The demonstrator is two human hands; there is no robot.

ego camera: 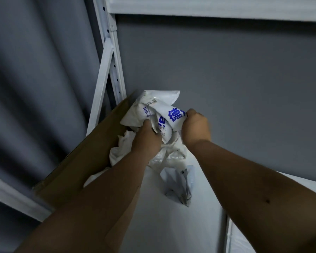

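Note:
A crumpled white plastic mailing bag with blue print (pixel 161 108) is held up over the white shelf (pixel 162 225). My left hand (pixel 146 137) grips its lower left part, fingers curled into the folds. My right hand (pixel 195 126) pinches and grips its right edge beside the blue characters. More crumpled white plastic (pixel 120 152) hangs below the bag, under my left forearm. Part of the bag's underside is hidden by both hands.
A brown cardboard box (pixel 91 154) stands on the shelf at the left, against the white slotted rack upright (pixel 115 70). A crumpled grey bag (pixel 179 185) lies on the shelf below my hands. A grey wall sits behind and a shelf beam (pixel 208 10) runs overhead.

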